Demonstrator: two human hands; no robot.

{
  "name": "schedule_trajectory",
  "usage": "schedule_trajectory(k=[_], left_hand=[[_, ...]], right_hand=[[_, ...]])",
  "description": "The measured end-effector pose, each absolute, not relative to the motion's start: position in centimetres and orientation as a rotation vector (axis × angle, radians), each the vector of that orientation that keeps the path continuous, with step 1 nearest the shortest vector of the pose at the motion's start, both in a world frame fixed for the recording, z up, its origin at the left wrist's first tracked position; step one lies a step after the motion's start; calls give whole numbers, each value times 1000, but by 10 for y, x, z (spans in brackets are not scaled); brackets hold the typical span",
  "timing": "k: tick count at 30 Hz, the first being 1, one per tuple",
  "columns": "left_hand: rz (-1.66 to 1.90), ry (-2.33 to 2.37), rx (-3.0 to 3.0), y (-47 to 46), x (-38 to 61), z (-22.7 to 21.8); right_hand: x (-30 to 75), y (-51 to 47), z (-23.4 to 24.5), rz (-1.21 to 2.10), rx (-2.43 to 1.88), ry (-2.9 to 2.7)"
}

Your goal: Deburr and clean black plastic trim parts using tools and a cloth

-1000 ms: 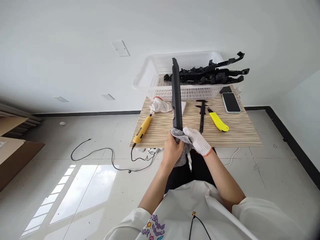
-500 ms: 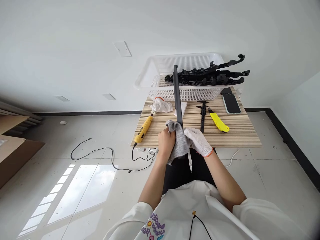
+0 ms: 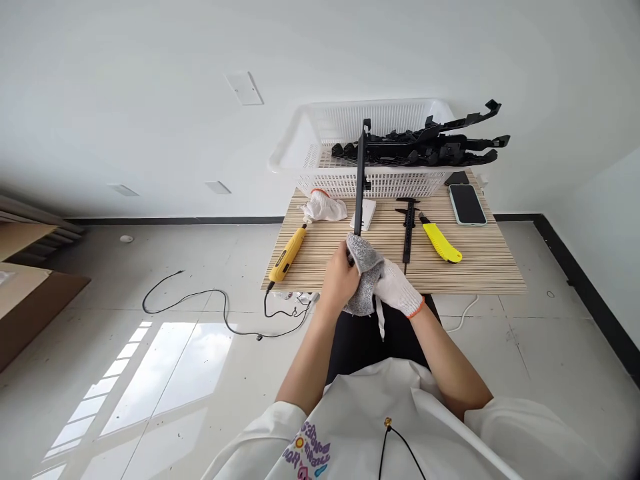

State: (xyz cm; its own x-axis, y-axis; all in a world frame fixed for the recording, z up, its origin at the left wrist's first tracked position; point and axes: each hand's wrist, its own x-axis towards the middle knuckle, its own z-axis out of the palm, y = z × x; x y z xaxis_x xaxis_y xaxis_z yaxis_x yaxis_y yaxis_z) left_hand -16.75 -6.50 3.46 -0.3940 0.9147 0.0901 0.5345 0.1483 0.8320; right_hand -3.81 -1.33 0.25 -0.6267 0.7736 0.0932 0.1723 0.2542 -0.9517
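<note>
My bare left hand point(image 3: 341, 277) is closed around the lower end of a long, narrow black plastic strip point(image 3: 360, 177). The strip points away from me over the table, its far tip in front of the basket. A grey cloth point(image 3: 367, 270) wraps the strip's near end, which hides that end. My right hand point(image 3: 397, 287), in a white knit glove with an orange cuff, grips the cloth from the right side. Its fingertips are partly covered by the fabric.
A white basket point(image 3: 310, 183) holds several black plastic parts point(image 3: 425, 147). On the striped table point(image 3: 330, 247) lie a yellow rotary tool point(image 3: 287, 257), a white glove point(image 3: 325, 207), a black caliper point(image 3: 409, 230), a yellow utility knife point(image 3: 441, 241) and a phone point(image 3: 467, 204). A cord point(image 3: 225, 317) runs across the floor.
The black strip has turned about its length, so small tabs on its right edge now show. Its far end has shifted right, and the cloth is folded differently over the near end.
</note>
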Motion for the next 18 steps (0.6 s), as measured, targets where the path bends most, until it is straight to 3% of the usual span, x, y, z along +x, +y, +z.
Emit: schedule_trajectory(k=[9,14,18], left_hand=[[1108,2109,1258,-50,-174,33],[1431,1977,1200,-38,-173,32],[1638,1804,1213,-35,-161,32]], right_hand=[[-41,-28,3,968,-917,-2275],[-49,-46,4,626,-980,-2420],[-50,-53,11,572,-940,-2507]])
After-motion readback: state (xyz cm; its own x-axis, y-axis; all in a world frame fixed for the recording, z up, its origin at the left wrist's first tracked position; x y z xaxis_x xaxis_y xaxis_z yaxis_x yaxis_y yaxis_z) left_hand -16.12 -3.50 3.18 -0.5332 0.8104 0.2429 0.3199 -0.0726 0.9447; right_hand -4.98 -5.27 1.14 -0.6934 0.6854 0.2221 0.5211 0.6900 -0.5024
